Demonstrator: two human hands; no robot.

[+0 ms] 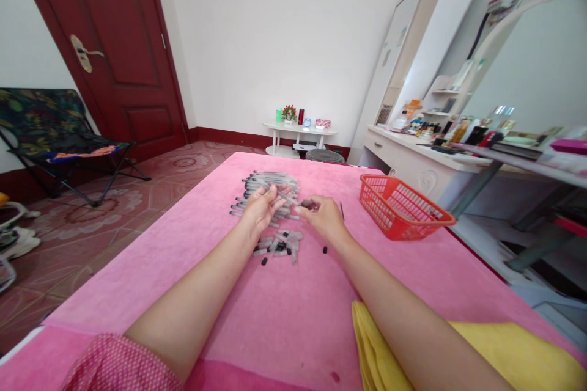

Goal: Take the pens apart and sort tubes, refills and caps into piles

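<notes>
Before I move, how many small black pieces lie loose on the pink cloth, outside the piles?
2: one black piece just on the near side of the small pile, a second piece to its right. Others may be hidden.

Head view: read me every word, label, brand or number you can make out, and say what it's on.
None can be read.
Held pen: too small and blurred for any lettering.
Piled pens: same.
Bottles at right: any labels too small.
Cabinet stickers: too blurred.
Red basket: no lettering shows.
</notes>
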